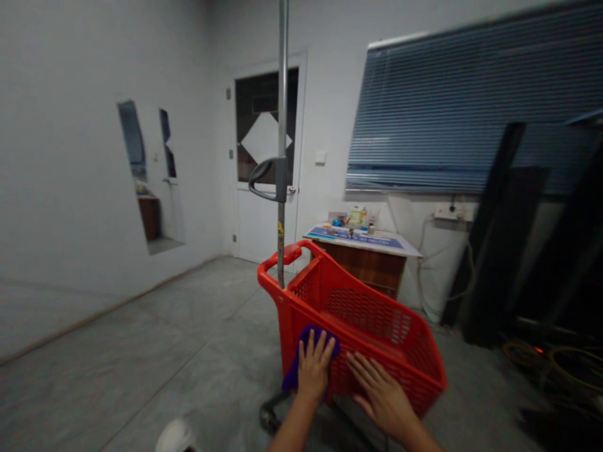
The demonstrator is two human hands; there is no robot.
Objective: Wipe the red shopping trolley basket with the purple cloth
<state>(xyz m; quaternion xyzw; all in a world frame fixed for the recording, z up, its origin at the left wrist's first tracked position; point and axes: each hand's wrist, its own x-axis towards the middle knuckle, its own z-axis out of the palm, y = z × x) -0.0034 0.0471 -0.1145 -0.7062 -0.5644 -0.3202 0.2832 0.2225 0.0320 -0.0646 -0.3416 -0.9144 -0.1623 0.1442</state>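
A red plastic shopping cart (362, 326) stands in front of me with its basket tilted in view. My left hand (315, 364) lies with spread fingers on a purple cloth (291, 376), pressing it flat against the near side of the basket. Just right of it, my right hand (377, 383) rests with outstretched fingers on or very near the same red side; contact is hard to tell. A metal pole (282, 81) with a grey handle (280, 179) rises at the cart's handle end. Below, one caster wheel (269, 419) shows.
Behind the cart is a small desk (400, 245) with a printed board and small items on top. A white door (254, 223) is in the far wall. Dark panels (499, 251) lean at the right beside coiled cables (575, 367). Grey floor (188, 339) extends left.
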